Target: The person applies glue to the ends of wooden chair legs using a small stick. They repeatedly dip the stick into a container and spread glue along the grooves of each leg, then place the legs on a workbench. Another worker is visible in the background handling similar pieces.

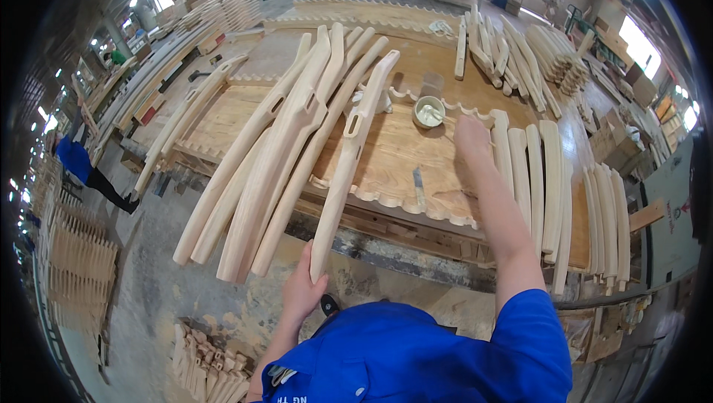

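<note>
My left hand (pixel 301 288) is closed round the near end of a pale wooden chair-leg-like piece (pixel 342 180), which has a long slot toward its far end. That piece slants away across the edge of a wooden workbench (pixel 394 165). Over the bench, my right hand (pixel 471 138) is closed just right of a small cup (pixel 428 125) with a whitish substance inside. Whatever is in its fingers is hidden. Left of the held piece, several similar curved wooden pieces (pixel 275 173) lie side by side, some slotted. A white cloth (pixel 384 101) lies partly behind the held piece.
Several wooden pieces (pixel 549 180) stand in a row at the bench's right, with more piled (pixel 505 54) at the far right. A flat strip (pixel 419 184) lies near the scalloped edge. Wood parts (pixel 212 366) sit on the floor. Another person (pixel 74 158) is far left.
</note>
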`<state>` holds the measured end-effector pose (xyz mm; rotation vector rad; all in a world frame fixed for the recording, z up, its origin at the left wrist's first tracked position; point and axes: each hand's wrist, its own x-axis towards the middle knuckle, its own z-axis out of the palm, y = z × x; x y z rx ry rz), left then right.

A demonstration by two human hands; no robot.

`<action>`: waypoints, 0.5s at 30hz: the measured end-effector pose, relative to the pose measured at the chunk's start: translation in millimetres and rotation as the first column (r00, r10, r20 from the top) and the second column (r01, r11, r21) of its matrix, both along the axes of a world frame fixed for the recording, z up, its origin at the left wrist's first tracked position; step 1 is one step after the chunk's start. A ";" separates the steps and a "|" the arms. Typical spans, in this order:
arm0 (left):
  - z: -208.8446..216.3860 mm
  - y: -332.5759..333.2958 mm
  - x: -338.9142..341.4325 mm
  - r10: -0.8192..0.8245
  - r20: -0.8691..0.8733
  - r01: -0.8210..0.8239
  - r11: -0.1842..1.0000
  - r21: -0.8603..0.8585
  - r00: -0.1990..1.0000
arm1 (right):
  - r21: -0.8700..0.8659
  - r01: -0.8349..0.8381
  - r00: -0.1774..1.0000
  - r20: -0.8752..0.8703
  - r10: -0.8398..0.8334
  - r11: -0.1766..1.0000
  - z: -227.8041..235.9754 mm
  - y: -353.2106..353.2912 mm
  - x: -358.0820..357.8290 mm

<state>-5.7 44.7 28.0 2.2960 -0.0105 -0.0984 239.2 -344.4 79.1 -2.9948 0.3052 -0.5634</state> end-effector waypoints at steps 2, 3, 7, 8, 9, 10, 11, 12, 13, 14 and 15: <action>7.3 5.8 5.8 -0.056 -0.275 -0.042 0.940 -0.338 0.960 | 0.108 0.029 0.994 0.105 -0.040 0.994 -7.2 -2.0 -6.4; 5.7 6.3 4.7 -0.041 -0.301 -0.070 0.935 -0.347 0.953 | 0.142 0.018 0.991 0.131 -0.036 0.990 -8.8 0.7 -8.1; -20.7 8.3 -8.3 0.020 -0.150 -0.048 0.982 -0.185 0.988 | 0.269 -0.004 0.994 0.107 -0.026 0.963 -9.8 9.1 -14.7; -24.9 8.4 -10.6 0.002 -0.036 -0.005 0.996 -0.084 0.999 | 0.300 0.016 0.996 0.078 -0.041 0.954 -10.7 3.6 -15.3; -28.7 8.9 -14.2 0.005 -0.068 -0.015 0.989 -0.146 0.998 | 0.279 -0.006 0.994 0.102 -0.023 0.960 -11.1 -1.3 -14.3; -32.5 9.5 -17.4 0.007 -0.102 -0.028 0.978 -0.206 0.995 | 0.257 -0.029 0.992 0.126 -0.004 0.966 -11.5 -5.3 -12.0; -35.8 7.6 -20.5 0.002 -0.145 -0.041 0.962 -0.272 0.989 | 0.227 -0.044 0.990 0.139 0.013 0.973 -16.4 -14.0 -12.7; -34.4 4.7 -21.9 -0.005 -0.150 -0.041 0.953 -0.299 0.989 | 0.180 -0.052 0.987 0.158 0.023 0.982 -19.2 -20.9 -13.0; -32.9 1.2 -22.9 -0.014 -0.155 -0.038 0.944 -0.328 0.988 | 0.131 -0.058 0.984 0.178 0.034 0.990 -20.7 -28.5 -13.5; -28.0 -0.1 -23.6 0.003 -0.159 -0.058 0.938 -0.342 0.987 | 0.096 -0.086 0.978 0.197 0.066 0.992 -19.5 -21.6 -9.9; -22.8 -1.8 -25.0 0.024 -0.189 -0.087 0.939 -0.333 0.982 | 0.120 -0.075 0.985 0.167 0.054 0.990 -18.9 -15.7 -9.4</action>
